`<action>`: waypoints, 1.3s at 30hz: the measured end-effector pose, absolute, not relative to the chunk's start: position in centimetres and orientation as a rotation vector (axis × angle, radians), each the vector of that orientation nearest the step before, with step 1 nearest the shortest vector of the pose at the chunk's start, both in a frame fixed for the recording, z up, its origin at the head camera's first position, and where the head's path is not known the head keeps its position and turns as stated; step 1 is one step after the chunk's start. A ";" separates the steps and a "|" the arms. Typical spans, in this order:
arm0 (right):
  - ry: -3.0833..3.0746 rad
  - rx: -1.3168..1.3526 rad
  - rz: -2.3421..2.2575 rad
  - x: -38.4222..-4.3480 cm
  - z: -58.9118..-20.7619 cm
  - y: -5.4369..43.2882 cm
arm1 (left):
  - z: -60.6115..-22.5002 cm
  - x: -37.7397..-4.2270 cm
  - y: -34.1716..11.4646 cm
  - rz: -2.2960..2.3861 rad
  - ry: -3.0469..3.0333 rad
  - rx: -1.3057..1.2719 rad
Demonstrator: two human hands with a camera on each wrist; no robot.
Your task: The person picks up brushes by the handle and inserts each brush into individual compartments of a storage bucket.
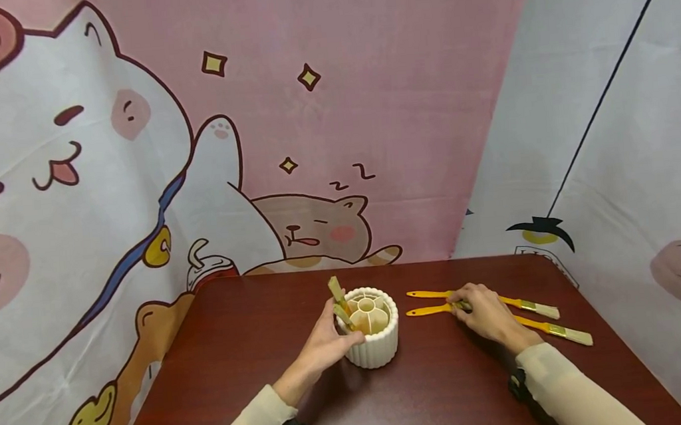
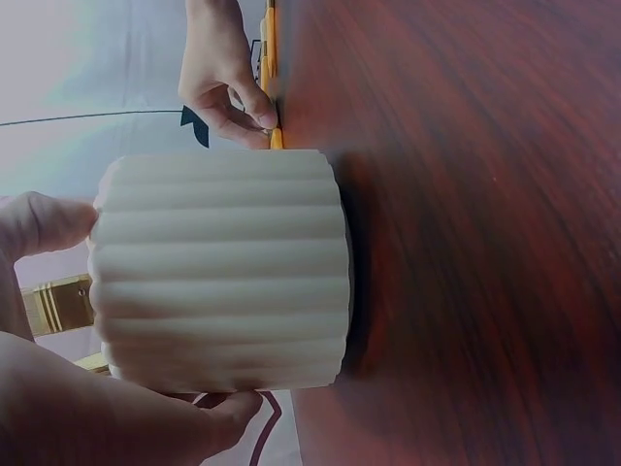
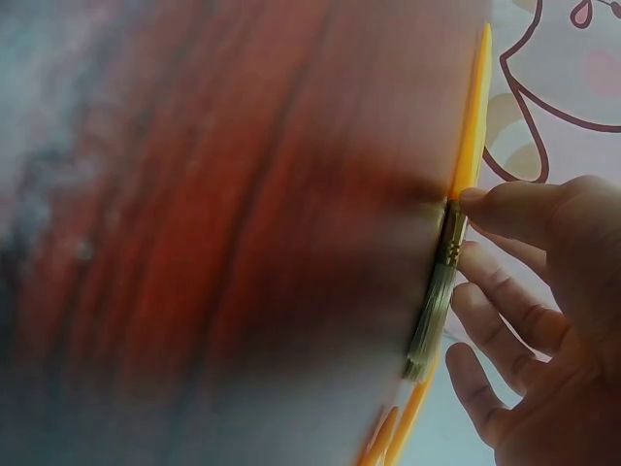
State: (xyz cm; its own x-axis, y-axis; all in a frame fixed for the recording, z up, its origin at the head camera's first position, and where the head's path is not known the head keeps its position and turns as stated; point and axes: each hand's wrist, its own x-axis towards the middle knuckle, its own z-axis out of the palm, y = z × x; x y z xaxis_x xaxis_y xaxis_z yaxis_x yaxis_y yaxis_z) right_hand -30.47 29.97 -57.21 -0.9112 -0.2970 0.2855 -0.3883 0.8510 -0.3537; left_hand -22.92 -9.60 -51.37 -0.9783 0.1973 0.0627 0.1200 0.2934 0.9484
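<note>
My left hand (image 1: 325,342) grips the rim and side of a white ribbed round holder (image 1: 375,350), which stands upright on the table. Inside, dividers split it into several compartments around a central ring. Two paintbrushes (image 1: 336,289) stand in its left side, bristles up; a gold ferrule (image 2: 63,303) shows beside that hand in the left wrist view. To the right, my right hand (image 1: 485,311) pinches a yellow-handled paintbrush (image 3: 451,233) near its ferrule, thumb on top, the other fingers spread. That brush lies low along the table, its handle (image 1: 427,311) pointing left.
More yellow paintbrushes lie on the right, one with pale bristles (image 1: 540,309) and another nearer the edge (image 1: 569,335). A further yellow handle (image 1: 428,294) lies behind the pinched brush. The dark red wooden table (image 1: 242,340) meets a cartoon-printed cloth (image 1: 406,134) behind.
</note>
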 end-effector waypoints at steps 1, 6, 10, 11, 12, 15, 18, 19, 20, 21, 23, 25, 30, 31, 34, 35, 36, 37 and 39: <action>-2.809 0.528 0.601 -30.5 -57.2 30.0 | -51.4 -22.9 -9.6 1.803 2.473 0.303; -2.825 0.528 0.579 -30.7 -57.1 29.9 | -51.2 -22.6 -9.5 1.822 2.469 0.290; -2.825 0.542 0.553 -30.9 -57.0 30.0 | -51.1 -22.0 -9.2 1.803 2.567 0.247; -2.823 0.547 0.547 -31.0 -56.9 30.0 | -51.2 -21.9 -9.1 1.787 2.607 0.229; -2.822 0.551 0.542 -31.0 -56.9 30.0 | -51.2 -21.7 -8.9 1.765 2.650 0.209; -2.820 0.553 0.535 -31.0 -56.8 30.0 | -51.4 -21.3 -8.4 1.713 2.750 0.154; -2.814 0.556 0.530 -31.0 -56.8 30.0 | -51.6 -21.1 -8.0 1.695 2.807 0.121; -2.814 0.554 0.529 -31.0 -56.8 30.0 | -51.6 -21.1 -7.9 1.699 2.815 0.113; -2.814 0.554 0.528 -31.0 -56.8 30.0 | -51.6 -21.0 -7.8 1.701 2.823 0.105; -2.815 0.555 0.526 -31.1 -56.8 29.9 | -51.7 -21.0 -7.7 1.706 2.827 0.095; -2.820 0.555 0.527 -31.1 -56.8 29.9 | -51.7 -21.0 -7.6 1.721 2.828 0.081; -2.830 0.556 0.529 -31.1 -56.8 29.9 | -51.8 -21.0 -7.5 1.731 2.822 0.066; -2.835 0.563 0.526 -31.0 -56.6 29.9 | -51.8 -21.0 -7.5 1.734 2.805 0.057; -2.833 0.564 0.524 -31.0 -56.6 29.8 | -51.7 -21.0 -7.5 1.733 2.806 0.062; -2.825 0.580 0.519 -30.9 -56.6 29.9 | -51.6 -21.0 -7.6 1.722 2.804 0.079; -2.826 0.586 0.520 -30.8 -56.6 29.9 | -51.6 -21.1 -7.7 1.720 2.803 0.087; -2.828 0.590 0.523 -30.8 -56.5 29.9 | -51.6 -21.1 -7.7 1.726 2.795 0.094; -2.833 0.593 0.525 -30.8 -56.5 29.9 | -51.6 -21.1 -7.8 1.730 2.786 0.101; -2.846 0.592 0.533 -30.7 -56.4 30.0 | -51.6 -21.1 -8.0 1.741 2.765 0.118</action>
